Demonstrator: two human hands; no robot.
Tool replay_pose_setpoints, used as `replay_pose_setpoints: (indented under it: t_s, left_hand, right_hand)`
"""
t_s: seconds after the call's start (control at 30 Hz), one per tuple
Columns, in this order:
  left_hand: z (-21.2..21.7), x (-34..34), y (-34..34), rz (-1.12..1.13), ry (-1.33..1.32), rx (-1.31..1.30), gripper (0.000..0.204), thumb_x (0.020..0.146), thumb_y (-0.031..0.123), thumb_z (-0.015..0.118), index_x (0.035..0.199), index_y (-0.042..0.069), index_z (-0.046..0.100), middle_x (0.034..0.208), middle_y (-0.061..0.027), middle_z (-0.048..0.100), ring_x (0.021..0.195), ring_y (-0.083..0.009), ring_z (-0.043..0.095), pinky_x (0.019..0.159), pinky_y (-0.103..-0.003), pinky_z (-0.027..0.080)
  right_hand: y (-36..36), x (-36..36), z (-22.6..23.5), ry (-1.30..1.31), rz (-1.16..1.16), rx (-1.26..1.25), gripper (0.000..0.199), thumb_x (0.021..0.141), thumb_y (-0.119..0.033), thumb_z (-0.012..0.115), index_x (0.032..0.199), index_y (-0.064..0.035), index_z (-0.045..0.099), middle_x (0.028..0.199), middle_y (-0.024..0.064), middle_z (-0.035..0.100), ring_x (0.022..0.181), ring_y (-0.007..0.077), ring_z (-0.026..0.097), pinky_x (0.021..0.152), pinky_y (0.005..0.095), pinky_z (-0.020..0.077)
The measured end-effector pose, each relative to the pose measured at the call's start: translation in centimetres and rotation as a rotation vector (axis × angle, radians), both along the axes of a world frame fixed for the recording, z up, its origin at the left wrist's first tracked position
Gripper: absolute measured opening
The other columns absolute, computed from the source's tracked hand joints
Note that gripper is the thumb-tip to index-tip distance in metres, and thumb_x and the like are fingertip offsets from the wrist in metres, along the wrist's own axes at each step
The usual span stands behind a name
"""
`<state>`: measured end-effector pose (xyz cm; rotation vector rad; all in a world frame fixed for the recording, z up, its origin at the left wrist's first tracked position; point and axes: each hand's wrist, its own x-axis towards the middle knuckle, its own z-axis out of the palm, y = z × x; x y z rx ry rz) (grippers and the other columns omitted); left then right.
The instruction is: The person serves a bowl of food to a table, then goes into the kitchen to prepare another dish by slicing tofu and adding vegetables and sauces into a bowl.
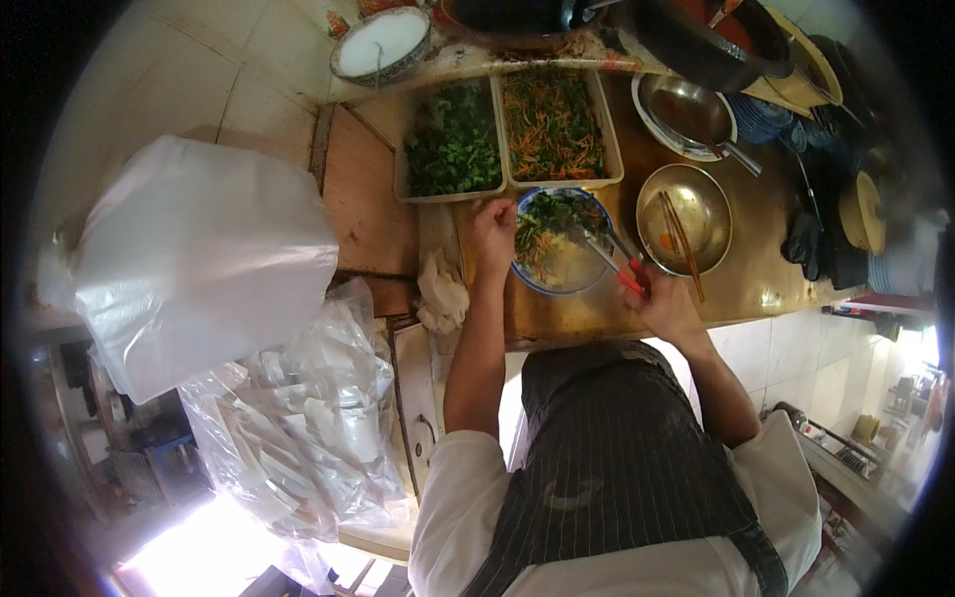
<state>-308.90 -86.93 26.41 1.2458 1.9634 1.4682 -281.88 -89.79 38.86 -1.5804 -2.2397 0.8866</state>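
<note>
A white bowl with a blue rim (563, 293) stands on the metal counter, holding chopped green leaves, orange shreds and pale food. Over its right side, my right hand (665, 303) grips metal tongs with red handles (629, 276). The tongs' tips reach down into the bowl, their two arms apart. My left hand (493, 234) is at the bowl's left rim, its fingers curled in and closed against the edge. Behind the bowl are a tray of green leaves (453, 139) and a tray of orange and green shreds (552, 129).
Right of the bowl sits a metal bowl (652, 204) with wooden chopsticks (680, 239) across it. Farther back are a pan (686, 104), a tub of white contents (381, 45) and a dark pot (716, 60). A crumpled cloth (442, 291) and plastic bags (209, 249) lie at left.
</note>
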Motion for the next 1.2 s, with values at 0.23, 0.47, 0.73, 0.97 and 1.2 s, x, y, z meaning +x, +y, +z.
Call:
replay_pose_setpoints:
  t_s: [0.23,0.47,0.73,0.97,1.2]
  left_hand:
    - [2.5,0.6,-6.8,-0.334,0.656,-0.174,0.015,0.075,0.002,0.066,0.090,0.005,0.068,0.095,-0.0099,0.056,0.088,-0.0294,0.052,0.074,-0.042,0.047]
    - [1.1,1.7,-8.3,-0.176,0.540,-0.009,0.011,0.078,0.005,0.066,0.089,0.005,0.068,0.099,-0.0102,0.055,0.093,-0.0284,0.051,0.077,-0.040,0.046]
    - [-1.9,3.0,-8.7,0.109,0.180,-0.025,0.022,0.088,0.008,0.057,0.109,0.004,0.062,0.115,-0.0155,0.049,0.104,-0.0338,0.048,0.086,-0.041,0.043]
    - [-3.5,2.5,-7.0,-0.023,0.553,-0.173,0.032,0.091,0.010,0.053,0.123,0.005,0.055,0.119,-0.0159,0.046,0.104,-0.0338,0.048,0.087,-0.041,0.043]
    - [-0.3,1.8,-5.8,0.007,0.112,0.016,0.026,0.094,0.012,0.050,0.118,0.005,0.058,0.121,-0.0120,0.049,0.098,-0.0275,0.053,0.082,-0.036,0.045]
  right_hand:
    - [0.4,-0.8,1.1,-0.072,0.081,0.019,0.040,0.083,-0.036,0.062,0.098,0.0005,0.057,0.074,0.0218,0.062,0.071,0.0379,0.063,0.064,0.0463,0.0497]
    - [0.1,-2.8,-0.3,-0.083,0.130,0.128,0.044,0.083,-0.041,0.060,0.098,0.0004,0.055,0.074,0.0222,0.063,0.071,0.0395,0.062,0.063,0.0473,0.0489]
    - [8.2,-14.7,0.7,-0.024,0.135,-0.082,0.051,0.084,-0.041,0.058,0.111,0.0023,0.056,0.098,0.0258,0.061,0.095,0.0391,0.059,0.080,0.0448,0.0472]
    - [10.5,-13.7,-0.9,0.462,0.179,0.133,0.037,0.087,-0.025,0.058,0.112,0.0017,0.055,0.096,0.0191,0.063,0.088,0.0287,0.063,0.075,0.0367,0.0498]
    - [0.4,-0.6,-10.5,0.841,-0.416,-0.986,0.036,0.086,-0.009,0.060,0.119,-0.0030,0.049,0.104,0.0094,0.059,0.091,0.0220,0.061,0.076,0.0338,0.0536]
